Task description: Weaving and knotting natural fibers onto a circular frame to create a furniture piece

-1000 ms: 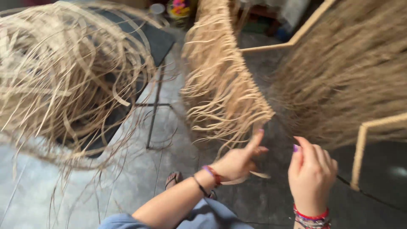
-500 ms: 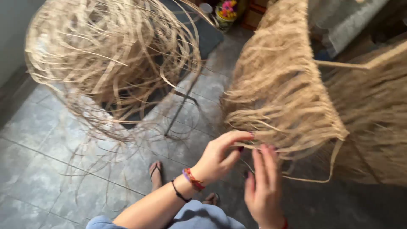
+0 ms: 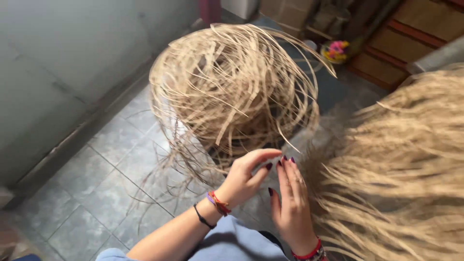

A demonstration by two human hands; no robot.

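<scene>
One loose, tangled heap of pale straw-coloured flat fibre strips (image 3: 232, 92) sits on one dark seat-like stand (image 3: 309, 82). To the right of that heap hangs one dense fringed mat of the same pale fibre (image 3: 401, 164). Just below the heap, two bare hands show: the left hand (image 3: 244, 179) and the right hand (image 3: 292, 203). The left wrist bears three bands, the right wrist one red band. Beyond the heap stands one small bright multicoloured bundle (image 3: 336, 50).

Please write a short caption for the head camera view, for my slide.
Two hands, left hand and right hand, meet beside a tangled straw pile and a straw fringe.
</scene>
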